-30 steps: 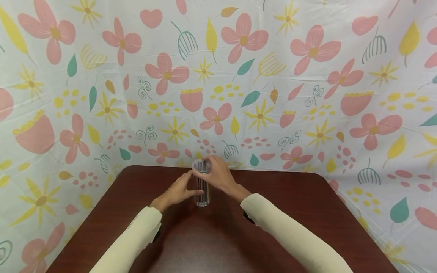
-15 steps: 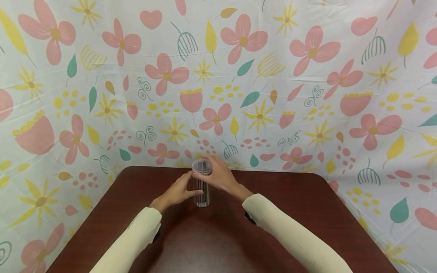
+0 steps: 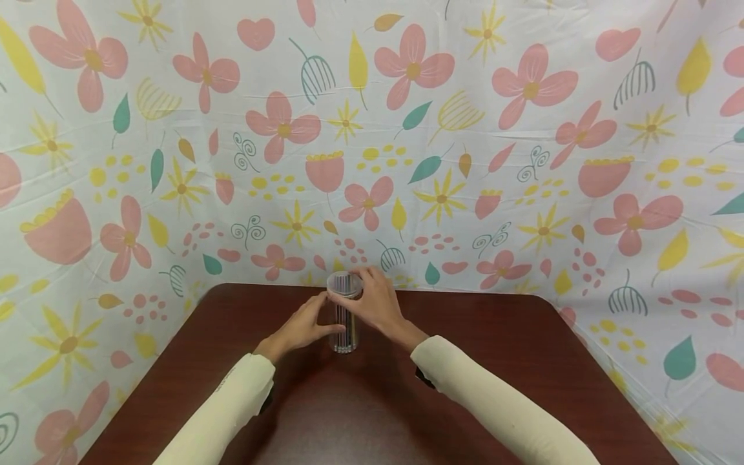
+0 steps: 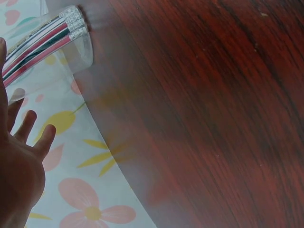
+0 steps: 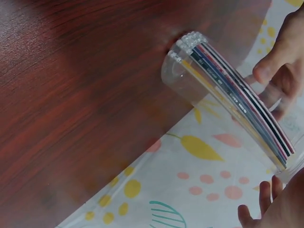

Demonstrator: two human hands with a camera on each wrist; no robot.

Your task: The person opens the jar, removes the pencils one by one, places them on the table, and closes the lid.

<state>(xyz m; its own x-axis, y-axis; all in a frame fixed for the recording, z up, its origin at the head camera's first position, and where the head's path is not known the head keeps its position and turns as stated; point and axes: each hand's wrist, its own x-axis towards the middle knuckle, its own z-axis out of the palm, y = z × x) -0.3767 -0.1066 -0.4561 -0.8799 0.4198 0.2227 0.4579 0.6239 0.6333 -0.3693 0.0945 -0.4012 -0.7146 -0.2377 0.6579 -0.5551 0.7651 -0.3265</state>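
A clear plastic cylinder stands upright near the table's far edge, with several pencils inside. In the right wrist view the pencils show pink, black, blue-grey and yellow sides, and their pale ends gather at the base. My left hand grips the cylinder's side, its thumb across the front. Around the clear lid on top, my right hand curls its thumb and fingers. The far fingers of both hands are partly hidden behind the cylinder. In the left wrist view, several fingers of the left hand are spread.
The dark reddish-brown wooden table extends toward me and to both sides. Right behind the cylinder, a white cloth with pink, yellow and green floral prints hangs along the back and sides.
My right hand has shifted and turned slightly around the lid, its fingers changing position. The left hand and the cylinder stay where they were.
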